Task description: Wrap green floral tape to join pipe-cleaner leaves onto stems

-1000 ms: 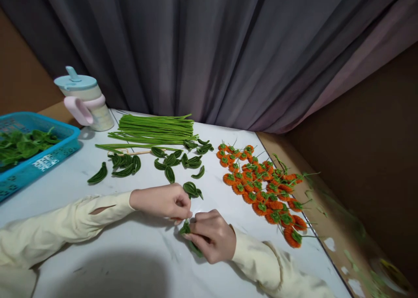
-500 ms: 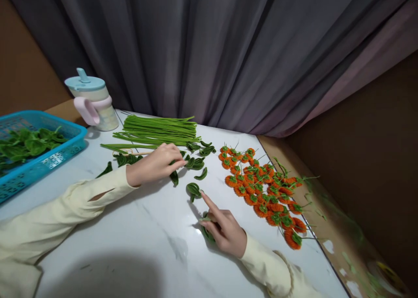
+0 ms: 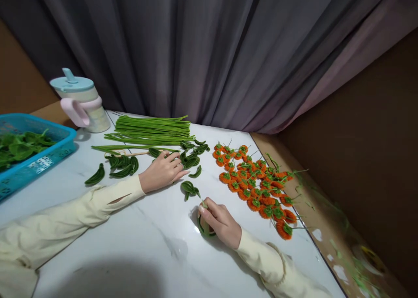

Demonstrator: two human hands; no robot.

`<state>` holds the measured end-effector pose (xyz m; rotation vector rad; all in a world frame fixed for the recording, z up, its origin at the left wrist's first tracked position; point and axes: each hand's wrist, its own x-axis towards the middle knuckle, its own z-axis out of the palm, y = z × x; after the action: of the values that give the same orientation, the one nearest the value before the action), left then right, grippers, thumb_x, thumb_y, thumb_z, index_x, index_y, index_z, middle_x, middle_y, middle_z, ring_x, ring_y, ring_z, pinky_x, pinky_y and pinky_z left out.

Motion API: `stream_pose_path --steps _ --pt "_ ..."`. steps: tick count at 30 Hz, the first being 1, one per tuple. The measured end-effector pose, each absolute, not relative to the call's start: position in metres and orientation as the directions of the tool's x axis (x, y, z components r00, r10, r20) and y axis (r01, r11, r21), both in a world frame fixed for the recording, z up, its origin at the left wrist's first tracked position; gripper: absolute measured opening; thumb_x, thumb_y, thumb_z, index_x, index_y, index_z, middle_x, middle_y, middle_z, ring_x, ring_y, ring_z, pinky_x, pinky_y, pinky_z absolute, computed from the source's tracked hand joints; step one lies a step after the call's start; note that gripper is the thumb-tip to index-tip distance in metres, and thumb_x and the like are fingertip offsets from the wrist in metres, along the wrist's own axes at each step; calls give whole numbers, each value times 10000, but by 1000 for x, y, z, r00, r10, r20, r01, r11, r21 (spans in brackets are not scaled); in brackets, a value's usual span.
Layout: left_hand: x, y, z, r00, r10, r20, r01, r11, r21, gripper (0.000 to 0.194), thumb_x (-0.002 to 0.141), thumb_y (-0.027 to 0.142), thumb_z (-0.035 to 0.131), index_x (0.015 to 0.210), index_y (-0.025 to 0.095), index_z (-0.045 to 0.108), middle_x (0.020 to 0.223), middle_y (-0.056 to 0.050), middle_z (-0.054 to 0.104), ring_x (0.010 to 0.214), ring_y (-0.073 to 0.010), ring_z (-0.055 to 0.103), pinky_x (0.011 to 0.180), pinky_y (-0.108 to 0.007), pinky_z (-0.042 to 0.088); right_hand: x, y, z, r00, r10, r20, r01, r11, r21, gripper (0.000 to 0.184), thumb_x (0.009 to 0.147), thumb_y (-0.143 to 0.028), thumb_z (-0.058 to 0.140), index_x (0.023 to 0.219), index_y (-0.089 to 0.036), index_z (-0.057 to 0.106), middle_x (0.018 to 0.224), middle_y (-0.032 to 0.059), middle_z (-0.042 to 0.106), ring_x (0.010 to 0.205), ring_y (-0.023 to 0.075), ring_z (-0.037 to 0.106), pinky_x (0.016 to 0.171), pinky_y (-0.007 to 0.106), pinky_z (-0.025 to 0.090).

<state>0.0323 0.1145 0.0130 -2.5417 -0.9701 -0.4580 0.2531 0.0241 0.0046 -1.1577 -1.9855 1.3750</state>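
Note:
My left hand (image 3: pixel 163 171) rests on the white table (image 3: pixel 130 246), fingers curled down over some of the loose dark green leaf pieces (image 3: pixel 191 159); what it grips is hidden. My right hand (image 3: pixel 219 219) lies nearer me, fingers closed round a green leaf piece (image 3: pixel 201 225) that sticks out under it. A finished pair of leaves (image 3: pixel 188 188) lies between the two hands. More leaf pieces (image 3: pixel 123 165) sit left of my left hand.
A bundle of long green stems (image 3: pixel 152 130) lies at the back. Several orange flowers (image 3: pixel 254 185) cover the right side up to the table edge. A blue basket (image 3: pixel 48 159) of leaves and a lidded cup (image 3: pixel 81 100) stand at the left. A grey curtain hangs behind.
My hands, together near me a second ago, have parted. The left reached back to the leaf pile. The right, pointing half a second ago, has curled shut on its leaf piece.

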Motion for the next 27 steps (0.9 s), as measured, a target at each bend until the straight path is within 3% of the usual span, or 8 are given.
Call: stream_pose_path --steps 3,5,8,11,16,20,27 --pt "39 97 25 671 544 503 688 -711 -148 282 924 305 397 848 141 613 937 -94 637 1013 -256 482 803 -385 301 252 24 6 -540 838 -71 422 197 -885 299 920 -408 303 710 -200 351 513 -49 458 475 89 398 513 200 321" --pt "45 82 33 677 519 522 617 -786 -19 257 928 295 392 925 152 607 989 -82 631 1027 -249 467 805 -378 294 251 23 7 -544 837 -52 454 242 -858 277 917 -389 310 714 -203 343 506 -54 435 471 92 391 508 199 309" --pt "54 60 42 773 457 440 428 -887 170 249 934 301 382 973 158 583 967 -62 636 1037 -233 445 829 -360 289 250 23 7 -542 840 -2 482 308 -820 261 910 -364 315 701 -207 311 502 -58 394 458 92 362 491 198 283" --pt "59 49 43 790 474 390 384 -877 288 217 938 230 371 956 143 568 912 -53 632 997 -210 455 828 -345 287 249 22 8 -546 836 56 493 375 -785 253 900 -336 329 686 -208 291 505 -60 341 449 91 323 477 198 258" --pt "60 50 38 774 540 331 403 -823 401 247 939 191 337 812 140 543 808 -44 579 894 -178 476 797 -326 302 249 22 6 -572 813 107 480 438 -760 215 893 -299 343 700 -206 328 502 -59 326 442 90 311 471 195 254" --pt "61 52 37 767 591 250 416 -755 507 240 938 235 350 806 154 534 820 -40 566 887 -177 464 793 -318 319 249 22 4 -573 808 135 478 464 -745 217 889 -296 348 693 -206 326 499 -60 321 440 90 309 473 198 253" --pt "60 51 37 765 591 254 379 -733 564 242 927 228 386 760 158 547 779 -33 570 903 -176 475 810 -309 328 249 22 5 -571 810 132 461 449 -765 172 885 -293 354 738 -206 369 486 -65 343 432 93 319 473 191 265"
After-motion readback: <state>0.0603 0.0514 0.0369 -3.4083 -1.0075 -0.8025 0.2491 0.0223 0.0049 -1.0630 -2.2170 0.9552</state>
